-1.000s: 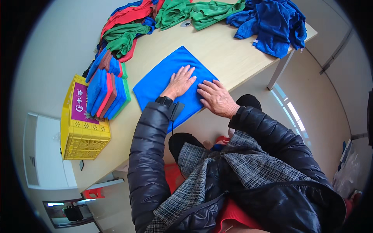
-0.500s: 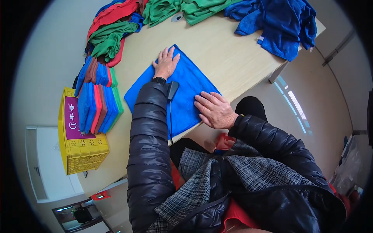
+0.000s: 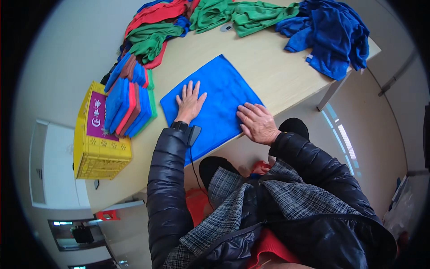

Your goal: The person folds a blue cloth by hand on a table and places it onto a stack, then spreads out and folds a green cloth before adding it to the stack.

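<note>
Head view: I see the blue cloth (image 3: pixel 224 92) spread on the table (image 3: pixel 264 58), its near side along the table's front edge. The left hand (image 3: pixel 190 104) rests on its left part, fingers spread; the right hand (image 3: pixel 260 123) lies at its right corner. Both are released, grasping nothing. Folded cloths (image 3: pixel 130 110) stand left, by the yellow crate (image 3: pixel 103 159). For this step, apparently flattening, I would anchor the right corner, stroke lightly outward with the left palm, and avoid dragging the near side over the edge.
</note>
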The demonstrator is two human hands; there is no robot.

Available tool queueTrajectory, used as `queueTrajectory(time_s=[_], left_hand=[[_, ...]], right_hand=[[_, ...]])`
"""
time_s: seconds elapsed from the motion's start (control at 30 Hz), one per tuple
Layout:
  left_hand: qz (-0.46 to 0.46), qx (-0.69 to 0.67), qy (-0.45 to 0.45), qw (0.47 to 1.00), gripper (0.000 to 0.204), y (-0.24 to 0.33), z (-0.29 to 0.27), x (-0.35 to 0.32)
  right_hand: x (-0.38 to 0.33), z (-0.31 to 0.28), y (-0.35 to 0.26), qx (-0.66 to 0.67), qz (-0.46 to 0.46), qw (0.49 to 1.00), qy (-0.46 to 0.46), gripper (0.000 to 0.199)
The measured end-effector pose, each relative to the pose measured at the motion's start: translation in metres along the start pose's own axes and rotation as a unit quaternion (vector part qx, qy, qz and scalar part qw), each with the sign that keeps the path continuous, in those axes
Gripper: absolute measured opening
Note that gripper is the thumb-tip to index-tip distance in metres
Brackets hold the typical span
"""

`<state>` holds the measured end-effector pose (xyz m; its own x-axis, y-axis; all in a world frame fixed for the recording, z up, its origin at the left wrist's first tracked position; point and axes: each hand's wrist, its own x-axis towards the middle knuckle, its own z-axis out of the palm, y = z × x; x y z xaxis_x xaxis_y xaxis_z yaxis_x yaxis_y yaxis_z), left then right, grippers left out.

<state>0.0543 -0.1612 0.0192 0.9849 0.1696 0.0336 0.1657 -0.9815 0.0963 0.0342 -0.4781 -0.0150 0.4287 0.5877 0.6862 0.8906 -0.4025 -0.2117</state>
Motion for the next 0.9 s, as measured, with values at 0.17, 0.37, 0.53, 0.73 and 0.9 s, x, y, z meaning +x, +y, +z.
queueTrajectory(time_s=[0.17, 0.37, 0.53, 0.73, 0.9], left_hand=[[-0.114, -0.035, -0.004, 0.993, 0.070, -0.085, 0.000, -0.033], [-0.050, 0.021, 0.088, 0.995, 0.068, -0.104, -0.001, -0.032], [-0.153, -0.081, 0.035, 0.984, 0.074, -0.085, -0.013, -0.080], [-0.100, -0.140, 0.087, 0.981, 0.073, -0.061, -0.014, -0.145], [-0.069, -0.146, 0.142, 0.977, 0.065, -0.031, 0.005, -0.180]], right_hand=[[0.010, 0.003, -0.008, -0.002, -0.018, 1.000, -0.002, 0.041], [0.012, 0.000, -0.023, 0.034, -0.008, 0.999, -0.012, 0.042], [0.005, 0.013, -0.036, -0.035, -0.022, 0.997, -0.058, 0.037], [0.017, 0.010, -0.033, 0.001, -0.011, 0.998, -0.064, 0.029], [0.070, 0.027, -0.085, -0.010, -0.001, 0.992, -0.127, 0.038]])
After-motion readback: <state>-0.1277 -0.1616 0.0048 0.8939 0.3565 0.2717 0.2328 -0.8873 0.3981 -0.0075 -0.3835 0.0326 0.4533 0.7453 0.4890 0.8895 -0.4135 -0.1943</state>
